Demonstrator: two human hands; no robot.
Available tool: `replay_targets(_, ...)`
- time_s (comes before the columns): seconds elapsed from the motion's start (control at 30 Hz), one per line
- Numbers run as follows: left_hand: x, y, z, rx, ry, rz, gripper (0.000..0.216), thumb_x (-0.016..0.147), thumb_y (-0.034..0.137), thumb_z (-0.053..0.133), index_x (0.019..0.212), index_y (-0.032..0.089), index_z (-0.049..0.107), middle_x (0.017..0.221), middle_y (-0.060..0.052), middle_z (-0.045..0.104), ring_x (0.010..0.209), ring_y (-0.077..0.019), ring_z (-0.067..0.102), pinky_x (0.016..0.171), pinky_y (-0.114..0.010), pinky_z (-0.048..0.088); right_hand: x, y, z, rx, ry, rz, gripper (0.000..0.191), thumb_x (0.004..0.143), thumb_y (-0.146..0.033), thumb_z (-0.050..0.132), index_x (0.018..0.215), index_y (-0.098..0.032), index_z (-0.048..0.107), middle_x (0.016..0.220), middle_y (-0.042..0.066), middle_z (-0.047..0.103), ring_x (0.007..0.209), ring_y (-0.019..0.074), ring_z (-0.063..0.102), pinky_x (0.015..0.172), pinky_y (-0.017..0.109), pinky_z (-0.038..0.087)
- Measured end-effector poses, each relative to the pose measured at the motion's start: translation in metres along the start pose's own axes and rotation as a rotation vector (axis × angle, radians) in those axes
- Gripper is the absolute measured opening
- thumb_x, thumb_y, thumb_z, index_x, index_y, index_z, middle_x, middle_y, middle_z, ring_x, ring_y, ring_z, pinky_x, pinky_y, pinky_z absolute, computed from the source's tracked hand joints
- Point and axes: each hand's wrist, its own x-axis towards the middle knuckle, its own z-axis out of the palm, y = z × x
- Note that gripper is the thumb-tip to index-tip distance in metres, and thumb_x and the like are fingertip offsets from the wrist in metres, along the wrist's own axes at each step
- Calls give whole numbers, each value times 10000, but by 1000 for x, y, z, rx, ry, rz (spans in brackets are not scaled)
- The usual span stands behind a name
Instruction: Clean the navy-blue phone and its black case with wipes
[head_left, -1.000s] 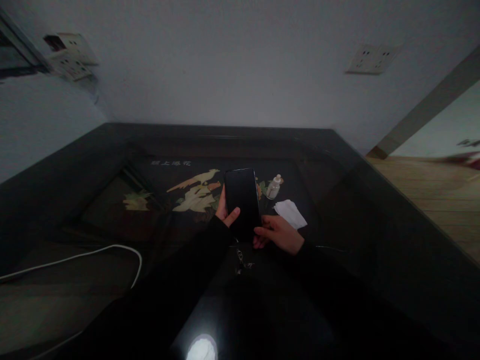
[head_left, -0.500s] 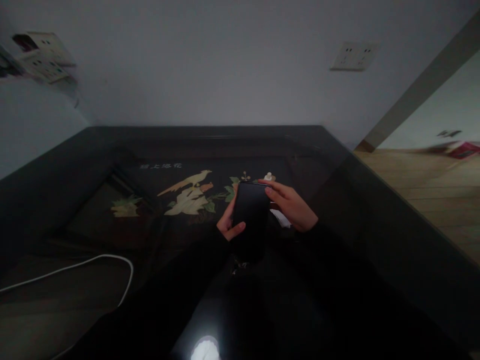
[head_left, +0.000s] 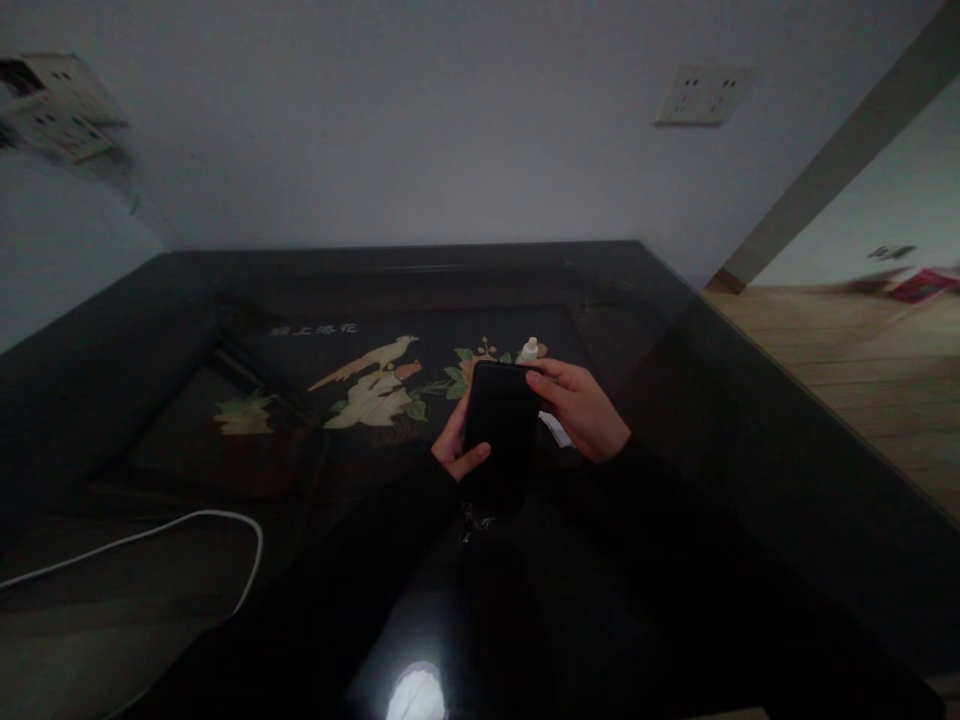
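A black phone (head_left: 499, 430) with a dark screen is held upright over a glossy dark table (head_left: 675, 400). My left hand (head_left: 459, 450) wraps round its lower left side, thumb across the front edge. My right hand (head_left: 581, 405) grips the phone's upper right corner with its fingertips. A small strap or charm (head_left: 474, 520) hangs below the phone. Behind my right hand a small white dropper bottle (head_left: 529, 349) shows only its cap, and a white tissue (head_left: 556, 430) peeks out under the wrist.
The table top carries an inlaid bird-and-flower picture (head_left: 375, 385). A white cable (head_left: 187, 525) loops across the left front. A wall socket (head_left: 701, 95) sits on the wall behind; more sockets (head_left: 56, 110) at far left. Wooden floor (head_left: 862, 370) lies to the right.
My right hand has moved from the phone's bottom right corner up to its top right corner, covering the bottle and tissue. The phone dropped slightly lower and nearer.
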Motion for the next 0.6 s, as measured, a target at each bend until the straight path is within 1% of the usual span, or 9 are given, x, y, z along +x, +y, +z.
replay_targets(0.1,1,-2,0,6,-11,10,821,754,304,626,1417,222,149,1391,-84,397,1222,-236,442,998,-333,376,0,1,-1,-5,1,-15,236,753,-302,580,926,-150,633,794,22,659,720,130,599,710,288,450)
replay_targets(0.2,0,0,5,-30,34,-18,816,740,324,638,1411,235,182,1391,-77,399,1226,-250,435,1006,-347,368,0,3,-2,-55,32,-34,245,735,-339,613,888,-150,637,728,7,644,673,125,585,651,266,441)
replay_targets(0.3,-2,4,9,-36,47,-27,808,739,323,640,1408,241,196,1399,-72,387,1229,-250,432,1003,-344,374,0,5,-4,-103,83,-69,235,720,-356,632,822,-144,638,670,-8,623,613,115,563,605,252,427)
replay_targets(0.37,-3,5,10,-26,53,-20,807,742,316,638,1409,231,191,1411,-74,366,1231,-246,429,998,-335,380,1,5,-4,-117,92,-80,233,725,-355,627,825,-145,637,673,-5,628,614,117,567,602,253,430)
replay_targets(0.47,-3,5,8,-7,30,-39,812,753,314,625,1415,212,166,1408,-88,368,1226,-243,436,990,-328,391,1,0,-2,-156,51,-119,256,741,-340,612,916,-155,636,819,34,672,763,150,612,700,287,458)
replay_targets(0.53,-3,4,8,10,6,-49,810,752,325,624,1414,202,173,1423,-91,342,1255,-249,396,1012,-329,367,0,-3,0,-250,46,-177,254,746,-317,609,946,-163,638,926,54,675,879,170,612,801,322,450)
replay_targets(0.6,-4,4,8,19,-6,-45,822,742,343,631,1412,195,179,1450,-86,287,1295,-257,329,1047,-334,321,-2,-4,4,-388,73,-234,238,744,-290,610,944,-164,638,968,61,669,925,181,603,860,350,434)
